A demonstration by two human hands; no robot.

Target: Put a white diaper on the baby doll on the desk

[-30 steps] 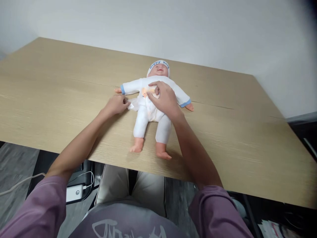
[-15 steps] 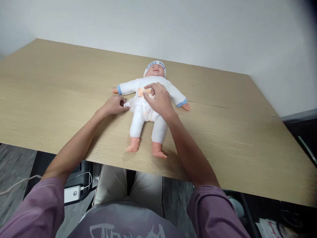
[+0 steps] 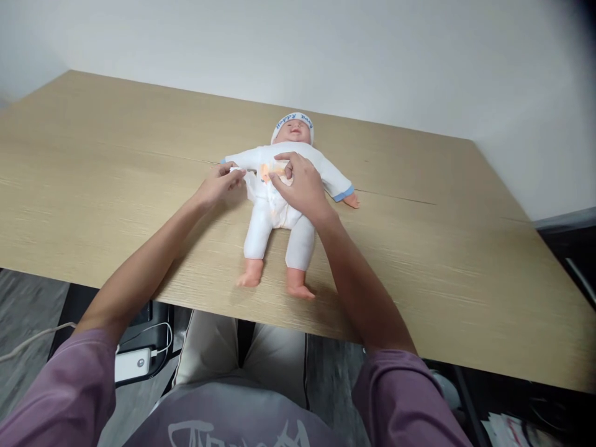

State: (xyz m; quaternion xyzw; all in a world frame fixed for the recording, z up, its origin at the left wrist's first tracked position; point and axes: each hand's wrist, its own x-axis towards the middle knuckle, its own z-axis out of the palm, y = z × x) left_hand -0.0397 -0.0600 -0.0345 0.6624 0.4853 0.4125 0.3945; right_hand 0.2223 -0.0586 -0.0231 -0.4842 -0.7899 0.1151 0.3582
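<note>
A baby doll (image 3: 300, 245) in a white suit and a white cap with blue lettering lies on its back, feet toward me. A white diaper (image 3: 275, 197) with an orange print on its front is around its hips. My left hand (image 3: 218, 185) is closed in a pinch on the diaper's white side tab, held up off the table beside the doll's waist. My right hand (image 3: 302, 183) bends over the diaper's front at the belly, thumb and fingers pressing on its top edge; the far side of the diaper is hidden under this hand.
The doll lies on a wide wooden table (image 3: 139, 124) against a pale wall (image 3: 298, 56). Below the front edge on the left, a white device (image 3: 133, 365) with a cable rests on a black surface. Papers (image 3: 510, 429) show at lower right.
My left hand has risen and moved up along the doll's side, lifting the diaper's tab and now covering the doll's hand on that side. My right hand stays nearly in place.
</note>
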